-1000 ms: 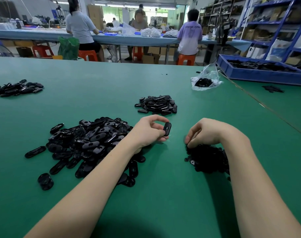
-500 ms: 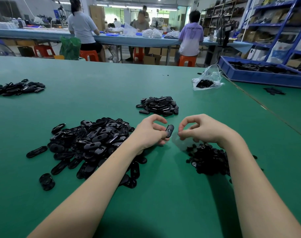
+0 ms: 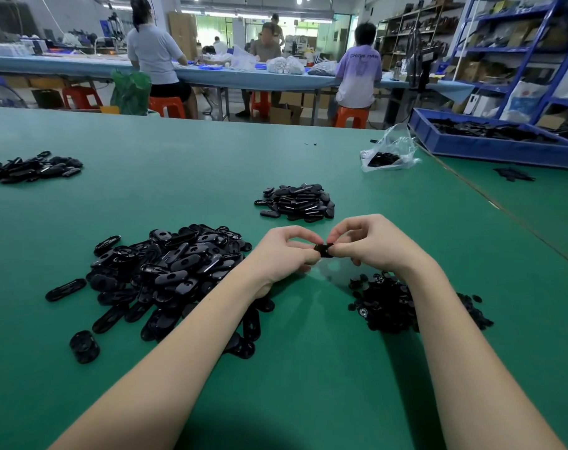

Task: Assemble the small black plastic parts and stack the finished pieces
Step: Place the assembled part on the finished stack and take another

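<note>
— Looking down from the head camera, what are the two hands doing?

— They meet above the green tabletop (image 3: 308, 368), near its middle. The left hand (image 3: 282, 254) pinches a small black part (image 3: 323, 250) with its thumb and curled fingers. The right hand (image 3: 370, 245) pinches the same part from the other side. The part sits right between the fingertips, lifted off the tabletop.

— Can you see what the part looks like?

— Not well. It is tiny and mostly hidden by the fingers.

— Where are the other black parts?

— A big pile of long oval pieces (image 3: 165, 274) lies to the left of the left arm, toward the near left side of the tabletop. A pile of small round pieces (image 3: 383, 303) lies under the right wrist. A smaller neat pile (image 3: 297, 203) sits just past the hands, farther from the near edge. One more pile (image 3: 32, 167) lies by the far left edge.

— Anything else?

— A clear plastic bag (image 3: 389, 151) with black bits rests near the far right edge. A blue tray (image 3: 490, 147) full of black parts stands just beside it. People sit on orange stools (image 3: 350, 116) at a long table (image 3: 81, 66) behind.
</note>
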Action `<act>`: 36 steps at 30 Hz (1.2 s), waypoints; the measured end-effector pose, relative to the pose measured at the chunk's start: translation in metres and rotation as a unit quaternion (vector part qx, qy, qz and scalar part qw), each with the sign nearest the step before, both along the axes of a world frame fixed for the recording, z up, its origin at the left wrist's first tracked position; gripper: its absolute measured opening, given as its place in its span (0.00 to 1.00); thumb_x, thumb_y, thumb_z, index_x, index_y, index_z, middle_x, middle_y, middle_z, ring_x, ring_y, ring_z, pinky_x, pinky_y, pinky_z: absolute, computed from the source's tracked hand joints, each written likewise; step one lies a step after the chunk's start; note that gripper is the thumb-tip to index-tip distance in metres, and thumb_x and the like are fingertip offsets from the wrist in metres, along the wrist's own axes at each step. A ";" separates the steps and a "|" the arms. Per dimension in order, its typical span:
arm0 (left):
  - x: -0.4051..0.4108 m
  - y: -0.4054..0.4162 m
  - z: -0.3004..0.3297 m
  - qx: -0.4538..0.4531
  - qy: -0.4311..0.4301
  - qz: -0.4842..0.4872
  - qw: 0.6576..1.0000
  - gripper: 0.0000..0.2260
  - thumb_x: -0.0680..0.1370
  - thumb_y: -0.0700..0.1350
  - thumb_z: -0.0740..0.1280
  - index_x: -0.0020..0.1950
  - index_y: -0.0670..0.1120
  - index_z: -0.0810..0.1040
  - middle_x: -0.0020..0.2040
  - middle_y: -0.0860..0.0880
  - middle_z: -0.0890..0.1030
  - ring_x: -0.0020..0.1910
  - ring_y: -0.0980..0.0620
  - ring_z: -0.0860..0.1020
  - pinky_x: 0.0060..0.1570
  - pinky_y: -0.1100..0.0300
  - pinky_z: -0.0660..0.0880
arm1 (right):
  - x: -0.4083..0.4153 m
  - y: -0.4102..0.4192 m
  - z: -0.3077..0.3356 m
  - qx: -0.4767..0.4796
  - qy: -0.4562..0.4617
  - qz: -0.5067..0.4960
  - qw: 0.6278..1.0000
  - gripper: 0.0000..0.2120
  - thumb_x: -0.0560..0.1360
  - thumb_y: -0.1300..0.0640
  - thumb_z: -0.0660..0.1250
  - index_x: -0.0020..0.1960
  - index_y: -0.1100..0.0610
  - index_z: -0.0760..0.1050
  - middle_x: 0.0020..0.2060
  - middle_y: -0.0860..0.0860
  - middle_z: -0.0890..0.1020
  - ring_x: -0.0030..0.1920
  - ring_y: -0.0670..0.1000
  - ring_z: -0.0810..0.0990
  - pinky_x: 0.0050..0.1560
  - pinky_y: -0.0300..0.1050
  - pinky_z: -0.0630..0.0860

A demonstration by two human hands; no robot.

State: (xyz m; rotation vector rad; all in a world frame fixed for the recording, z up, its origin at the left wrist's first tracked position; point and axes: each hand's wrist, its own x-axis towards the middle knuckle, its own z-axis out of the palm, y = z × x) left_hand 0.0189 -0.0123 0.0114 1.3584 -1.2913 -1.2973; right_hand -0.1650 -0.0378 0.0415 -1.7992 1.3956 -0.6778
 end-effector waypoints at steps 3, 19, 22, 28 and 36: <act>-0.001 0.000 -0.002 -0.001 0.023 -0.001 1.000 0.11 0.75 0.32 0.68 0.54 0.41 0.82 0.40 0.44 0.85 0.37 0.47 0.76 0.45 0.55 0.78 | 0.000 0.002 0.001 0.009 -0.008 0.003 1.000 0.08 0.75 0.62 0.72 0.43 0.49 0.86 0.39 0.50 0.88 0.28 0.45 0.72 0.30 0.32 0.69; -0.001 -0.002 -0.004 -0.006 0.047 -0.006 0.999 0.10 0.79 0.32 0.65 0.56 0.40 0.83 0.42 0.41 0.85 0.39 0.50 0.81 0.50 0.61 0.82 | 0.000 -0.006 -0.008 0.033 0.003 -0.028 0.999 0.05 0.72 0.58 0.76 0.45 0.51 0.83 0.35 0.52 0.78 0.28 0.47 0.66 0.28 0.36 0.64; -0.001 -0.002 -0.004 -0.007 0.046 -0.012 0.999 0.10 0.79 0.32 0.66 0.56 0.41 0.83 0.43 0.42 0.85 0.40 0.50 0.82 0.49 0.62 0.82 | 0.001 -0.008 -0.009 0.030 -0.001 -0.038 0.999 0.09 0.71 0.56 0.78 0.47 0.50 0.80 0.37 0.52 0.79 0.32 0.50 0.67 0.34 0.43 0.65; -0.002 -0.003 -0.004 -0.009 0.038 -0.005 0.999 0.09 0.77 0.32 0.66 0.54 0.41 0.83 0.41 0.44 0.86 0.38 0.52 0.82 0.49 0.61 0.82 | 0.002 -0.010 -0.010 0.029 -0.021 -0.053 0.998 0.10 0.70 0.54 0.79 0.47 0.50 0.80 0.41 0.57 0.85 0.34 0.50 0.70 0.40 0.44 0.68; -0.004 -0.001 0.001 0.015 0.068 0.027 0.997 0.11 0.76 0.30 0.64 0.50 0.42 0.82 0.49 0.37 0.85 0.46 0.47 0.83 0.57 0.57 0.81 | -0.002 -0.006 -0.013 0.036 -0.038 -0.056 0.997 0.11 0.68 0.46 0.81 0.44 0.50 0.84 0.36 0.44 0.85 0.27 0.43 0.72 0.30 0.35 0.66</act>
